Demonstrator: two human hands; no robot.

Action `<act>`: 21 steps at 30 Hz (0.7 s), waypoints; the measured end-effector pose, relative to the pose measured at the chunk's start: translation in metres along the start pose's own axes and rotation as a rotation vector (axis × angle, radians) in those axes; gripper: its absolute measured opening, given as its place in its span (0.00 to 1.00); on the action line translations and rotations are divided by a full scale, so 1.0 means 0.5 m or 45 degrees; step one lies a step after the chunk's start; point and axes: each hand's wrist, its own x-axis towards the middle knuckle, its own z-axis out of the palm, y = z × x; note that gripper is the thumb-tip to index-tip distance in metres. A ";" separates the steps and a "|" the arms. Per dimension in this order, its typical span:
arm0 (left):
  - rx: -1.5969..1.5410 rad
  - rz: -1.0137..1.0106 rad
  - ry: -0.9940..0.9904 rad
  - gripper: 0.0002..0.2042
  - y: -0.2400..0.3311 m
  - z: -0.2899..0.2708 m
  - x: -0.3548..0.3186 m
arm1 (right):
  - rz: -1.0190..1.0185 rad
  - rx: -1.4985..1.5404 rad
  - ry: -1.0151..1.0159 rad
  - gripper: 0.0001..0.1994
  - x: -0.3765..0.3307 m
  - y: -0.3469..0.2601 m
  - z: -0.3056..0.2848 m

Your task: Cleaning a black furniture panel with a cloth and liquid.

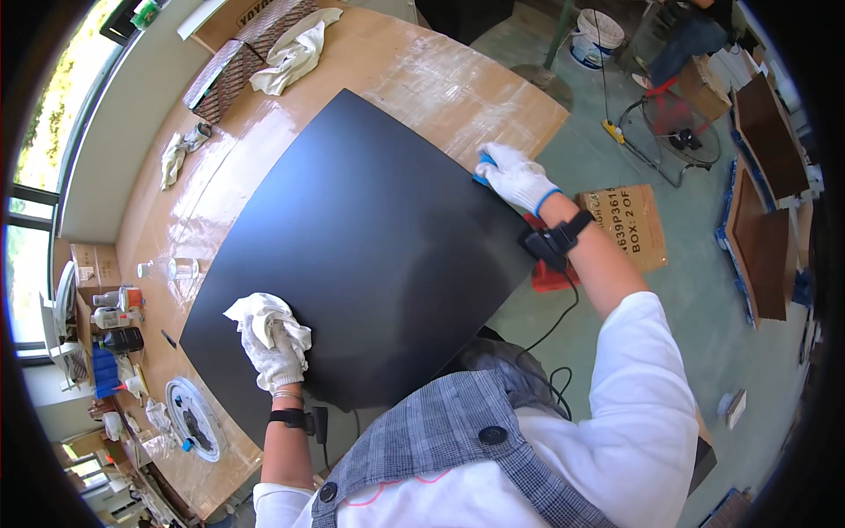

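A large, flat black panel [370,229] with a smooth, matte face lies on the table before me. My left hand [282,356], in a white knit glove, has its fingers closed on a crumpled white cloth [261,319] resting on the panel's near left part. At the panel's right edge is my right hand [519,180], in a white glove with a blue cuff. Its fingers close around a small blue piece [483,165] that sits against that edge; most of it is hidden by the glove. Black bands with small devices are strapped to both wrists.
The table [458,79] is covered with clear film. White rags [299,53], a clear cup [182,268], bottles [114,317] and a round white lid [194,418] lie along its left side. On the floor to the right are a cardboard box [647,229], a fan [678,132] and a bucket [597,37].
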 end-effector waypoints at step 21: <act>-0.078 0.079 -0.024 0.22 -0.008 0.001 0.017 | 0.289 -0.025 -0.010 0.20 -0.276 0.107 -0.067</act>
